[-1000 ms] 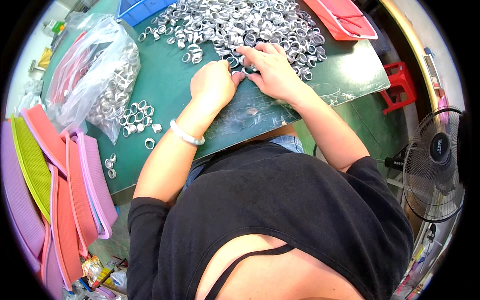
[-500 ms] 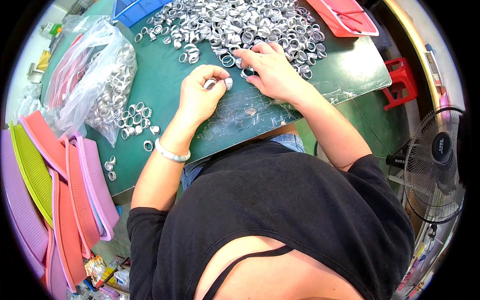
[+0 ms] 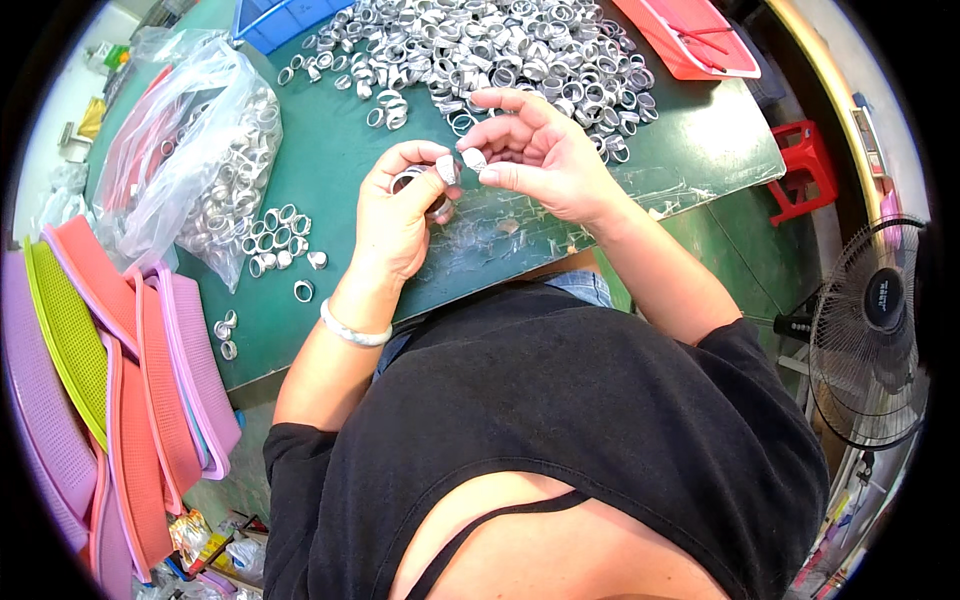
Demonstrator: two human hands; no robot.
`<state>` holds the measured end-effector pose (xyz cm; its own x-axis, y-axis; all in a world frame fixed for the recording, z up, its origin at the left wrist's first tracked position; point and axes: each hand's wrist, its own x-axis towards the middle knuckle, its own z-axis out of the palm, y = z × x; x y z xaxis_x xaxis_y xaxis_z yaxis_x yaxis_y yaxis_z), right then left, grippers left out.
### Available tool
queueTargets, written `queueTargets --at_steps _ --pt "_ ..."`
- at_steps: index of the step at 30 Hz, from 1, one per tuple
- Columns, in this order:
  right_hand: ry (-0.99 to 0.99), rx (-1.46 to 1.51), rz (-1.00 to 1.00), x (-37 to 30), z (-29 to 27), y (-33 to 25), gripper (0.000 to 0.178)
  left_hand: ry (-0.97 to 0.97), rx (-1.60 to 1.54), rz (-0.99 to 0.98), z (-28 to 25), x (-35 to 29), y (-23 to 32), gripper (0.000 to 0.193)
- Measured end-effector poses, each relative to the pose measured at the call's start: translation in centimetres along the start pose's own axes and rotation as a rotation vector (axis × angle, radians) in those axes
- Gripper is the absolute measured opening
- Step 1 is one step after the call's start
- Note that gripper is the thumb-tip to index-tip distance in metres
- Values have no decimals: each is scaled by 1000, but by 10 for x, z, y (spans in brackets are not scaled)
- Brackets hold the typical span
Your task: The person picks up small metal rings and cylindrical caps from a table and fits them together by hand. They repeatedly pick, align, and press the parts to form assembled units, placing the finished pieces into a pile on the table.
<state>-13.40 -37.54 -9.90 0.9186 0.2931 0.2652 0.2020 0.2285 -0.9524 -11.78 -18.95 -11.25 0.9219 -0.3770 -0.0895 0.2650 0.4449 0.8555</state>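
Note:
Silvery metal rings (image 3: pixel 440 180) are held in my left hand (image 3: pixel 395 215), its thumb and fingers closed around a few of them. Close by, my right hand (image 3: pixel 560 165) pinches a single ring (image 3: pixel 474 159) between thumb and fingertips. Both hands are above the table, nearly touching. Just beyond them spreads a big heap of similar rings (image 3: pixel 530 45). A small cluster of rings (image 3: pixel 278 238) stands to the left of my left forearm, with one lone ring (image 3: pixel 304 291) nearer to me.
A clear plastic bag (image 3: pixel 215 170) of rings lies on the green table (image 3: pixel 700 150). Behind are a blue crate (image 3: pixel 285 22) and a red tray (image 3: pixel 690 40). Coloured perforated baskets (image 3: pixel 150 390) are stacked at the left. At the right stand a red stool (image 3: pixel 803 175) and a black fan (image 3: pixel 868 330).
My right hand has lifted away from the heap's near edge with a ring and come toward my left hand. The left hand has turned and moved slightly nearer to me.

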Motion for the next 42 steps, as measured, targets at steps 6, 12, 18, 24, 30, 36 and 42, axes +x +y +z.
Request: queueTargets --at_steps 6,12,18,24,30,36,42 --pt "56 -119 -80 -5 11 6 60 -21 -125 -152 5 -8 4 16" --pt "160 -684 -308 -8 28 10 56 4 -328 -305 0 -13 0 28" --pt "92 -870 -489 -9 24 3 56 -5 -354 -383 -4 -17 12 32" --pt "352 -1492 -313 -10 -36 5 48 -43 -261 -62 -45 2 79 33" --pt "222 -1553 -181 -10 -36 16 53 347 341 461 -114 40 207 29" --pt "-124 -1367 -366 -5 -28 19 49 586 1040 193 -210 82 247 54" --pt "91 -1550 -268 15 -22 16 62 553 1957 822 -125 82 193 49"
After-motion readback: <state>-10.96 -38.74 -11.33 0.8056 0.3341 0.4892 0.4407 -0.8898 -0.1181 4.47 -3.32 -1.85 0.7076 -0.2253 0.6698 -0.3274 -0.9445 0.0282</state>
